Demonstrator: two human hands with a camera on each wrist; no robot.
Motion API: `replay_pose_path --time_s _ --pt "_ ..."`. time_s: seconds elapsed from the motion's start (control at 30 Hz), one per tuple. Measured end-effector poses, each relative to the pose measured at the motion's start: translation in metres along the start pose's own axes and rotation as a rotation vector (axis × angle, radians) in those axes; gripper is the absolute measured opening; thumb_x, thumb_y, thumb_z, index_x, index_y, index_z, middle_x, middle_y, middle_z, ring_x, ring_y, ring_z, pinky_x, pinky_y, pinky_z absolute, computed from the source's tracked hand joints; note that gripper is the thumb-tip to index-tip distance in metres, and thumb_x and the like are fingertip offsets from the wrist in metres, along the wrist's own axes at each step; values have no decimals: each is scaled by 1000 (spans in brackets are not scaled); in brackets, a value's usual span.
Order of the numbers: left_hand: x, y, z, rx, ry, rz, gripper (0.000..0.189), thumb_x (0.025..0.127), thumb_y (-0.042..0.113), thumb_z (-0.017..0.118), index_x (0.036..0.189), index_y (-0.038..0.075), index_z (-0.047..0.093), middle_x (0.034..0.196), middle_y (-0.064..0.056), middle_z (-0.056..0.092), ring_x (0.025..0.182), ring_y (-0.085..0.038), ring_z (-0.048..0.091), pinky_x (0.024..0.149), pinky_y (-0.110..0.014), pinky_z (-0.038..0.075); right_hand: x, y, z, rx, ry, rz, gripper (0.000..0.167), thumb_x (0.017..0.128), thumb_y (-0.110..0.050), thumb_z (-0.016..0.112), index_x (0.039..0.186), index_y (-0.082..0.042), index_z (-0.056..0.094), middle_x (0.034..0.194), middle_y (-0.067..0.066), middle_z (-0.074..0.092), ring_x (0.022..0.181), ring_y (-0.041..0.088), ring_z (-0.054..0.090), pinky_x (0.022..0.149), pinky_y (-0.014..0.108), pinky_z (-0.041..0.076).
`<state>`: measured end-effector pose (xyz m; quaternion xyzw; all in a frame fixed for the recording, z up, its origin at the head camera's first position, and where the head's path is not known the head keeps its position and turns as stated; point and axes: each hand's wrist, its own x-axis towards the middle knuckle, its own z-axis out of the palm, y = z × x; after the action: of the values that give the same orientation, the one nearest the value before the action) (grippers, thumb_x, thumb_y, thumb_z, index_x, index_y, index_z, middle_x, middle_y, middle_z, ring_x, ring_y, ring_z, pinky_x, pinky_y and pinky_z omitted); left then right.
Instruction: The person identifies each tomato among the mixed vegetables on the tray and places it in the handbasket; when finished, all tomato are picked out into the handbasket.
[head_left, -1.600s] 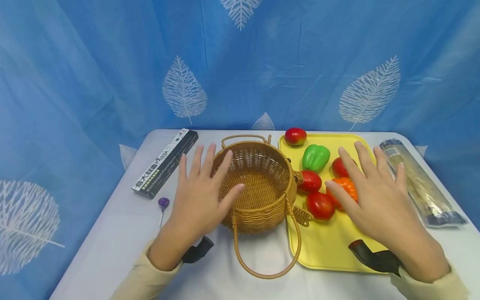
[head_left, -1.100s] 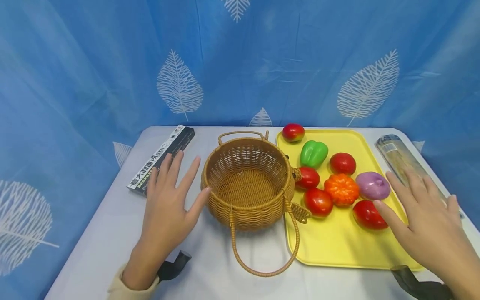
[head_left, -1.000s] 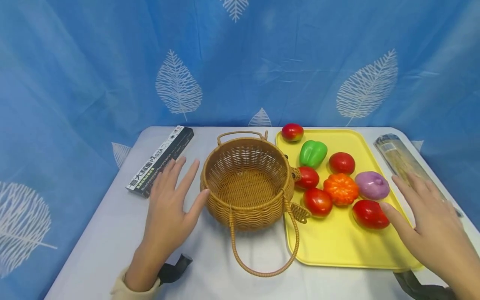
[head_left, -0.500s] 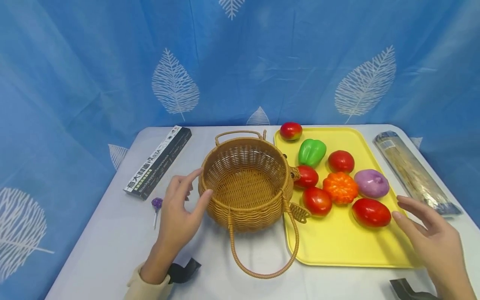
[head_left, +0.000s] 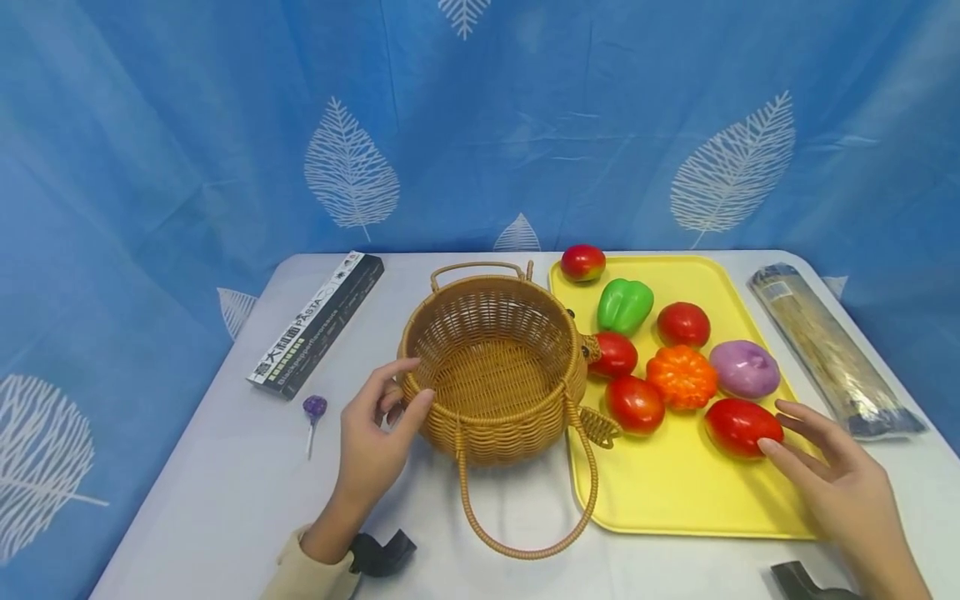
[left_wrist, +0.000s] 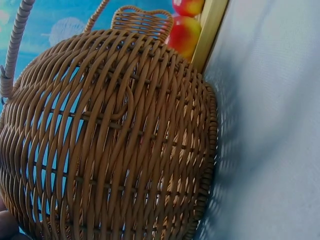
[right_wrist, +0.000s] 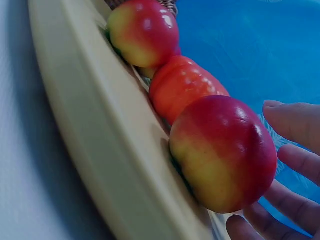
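Observation:
A brown wicker basket (head_left: 498, 433) stands mid-table, its looped handle lowered toward me. My left hand (head_left: 378, 442) is at its left rim, fingers curled at the edge and thumb overlapping it. The left wrist view is filled by the basket's woven side (left_wrist: 115, 135), with dark fingertips (left_wrist: 7, 225) at the lower left. On the right, my right hand (head_left: 840, 479) reaches around a red oval fruit (head_left: 742, 427), mango-like, on a yellow tray (head_left: 675, 504). The right wrist view shows this red-and-yellow fruit (right_wrist: 225, 155) with my fingers spread beside it, not closed.
Also on the tray are an orange pumpkin (head_left: 681, 377), a purple onion-like vegetable (head_left: 745, 368), a green pepper (head_left: 626, 307) and several red fruits. A pasta box (head_left: 318, 325) and purple lollipop (head_left: 315, 407) lie left, a noodle pack (head_left: 832, 350) right.
Both hands first spread apart from over the basket and tray. Then the left hand came right to the basket rim, fingers curling, and the right hand moved left to the red oval fruit.

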<state>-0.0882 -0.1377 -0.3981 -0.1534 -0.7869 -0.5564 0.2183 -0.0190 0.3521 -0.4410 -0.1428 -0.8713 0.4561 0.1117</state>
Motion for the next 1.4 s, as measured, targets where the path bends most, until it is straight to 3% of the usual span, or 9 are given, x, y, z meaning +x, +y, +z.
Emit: replay_pose_path --time_s 0.1,0.2,0.33,0.57,0.77,1.0,1.23,1.4 --pt "1 0 1 12 1 -3 37 93 6 75 128 9 66 70 -14 36 68 -23 41 64 -29 38 1 0 2 -32 -13 31 64 93 -28 78 150 -19 52 143 -7 53 123 -5 49 74 3 44" --pt "1 0 0 40 0 -15 37 94 9 74 130 11 65 67 -12 37 66 -22 40 66 -28 37 3 0 3 -36 -29 39 65 92 -30 78 150 -19 51 139 -11 53 126 -1 49 74 3 44" --pt "0 0 0 57 -5 -33 37 95 12 74 130 14 65 65 -14 37 59 -20 37 59 -28 34 4 0 3 -37 -62 28 65 92 -31 79 150 -19 52 131 -18 52 119 -8 50 74 4 45" --pt "0 0 -1 28 -17 -45 37 94 11 74 130 14 64 63 -9 33 56 -11 32 51 -27 31 4 1 5 -59 -91 57 69 90 -36 80 151 -20 50 140 11 53 97 -19 53 71 6 48" --pt "-1 -1 -1 12 -13 -47 36 94 10 75 129 8 64 62 -11 34 56 -12 32 52 -27 31 3 1 6 -91 -78 81 72 90 -39 79 152 -18 49 144 21 49 104 -10 59 71 6 47" --pt "-2 -1 0 -12 -25 -55 36 94 10 74 129 9 64 62 -16 34 57 -14 33 54 -27 32 -1 3 6 -93 -45 103 71 90 -39 80 151 -20 50 146 16 50 116 -2 60 71 5 46" --pt "-2 -2 1 -17 -24 -40 37 94 7 74 129 10 64 63 -16 33 57 -14 32 53 -27 32 -3 2 7 -25 -11 78 67 90 -32 81 149 -20 53 130 -15 53 113 -9 55 72 5 46" --pt "-3 -3 0 -16 -18 -41 37 94 7 74 130 13 65 63 -19 33 56 -14 32 53 -27 32 -2 0 8 -19 -2 81 67 90 -32 81 149 -20 52 131 -14 53 119 -5 55 72 5 47"
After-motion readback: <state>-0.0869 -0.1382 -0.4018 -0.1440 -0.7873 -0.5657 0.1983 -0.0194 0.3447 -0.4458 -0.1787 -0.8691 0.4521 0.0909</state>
